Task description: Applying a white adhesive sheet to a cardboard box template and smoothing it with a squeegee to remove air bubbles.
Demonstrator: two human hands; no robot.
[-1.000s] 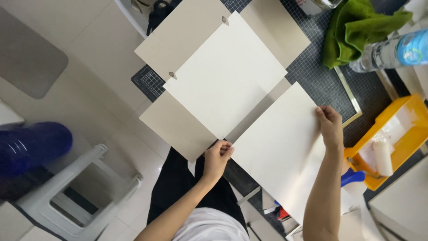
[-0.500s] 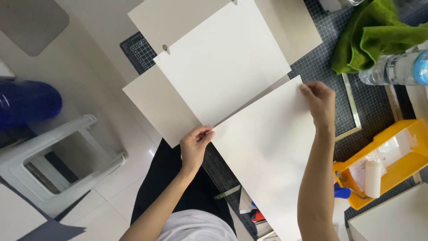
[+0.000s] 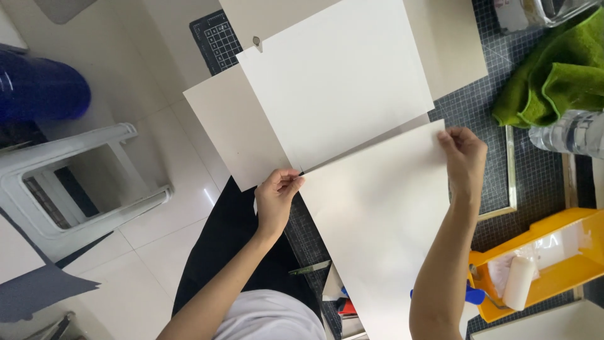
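Note:
A large cream sheet of paper [image 3: 377,220] hangs over the near edge of the dark grid cutting mat [image 3: 535,170]. My left hand [image 3: 277,198] pinches its left corner. My right hand [image 3: 464,157] pinches its right corner. Beyond it lies a second white sheet [image 3: 340,82] on top of a beige board [image 3: 233,126], with a small clip [image 3: 257,43] at the sheet's upper left corner.
A green cloth [image 3: 553,82] and a clear plastic bottle [image 3: 569,132] lie at the right. An orange tray [image 3: 547,264] holds a white paint roller [image 3: 517,282]. On the floor to the left stand a white plastic stool [image 3: 69,182] and a blue container [image 3: 41,91].
Both hands have drawn the near sheet towards me and to the right, away from the upper sheet. The view has shifted closer over the table.

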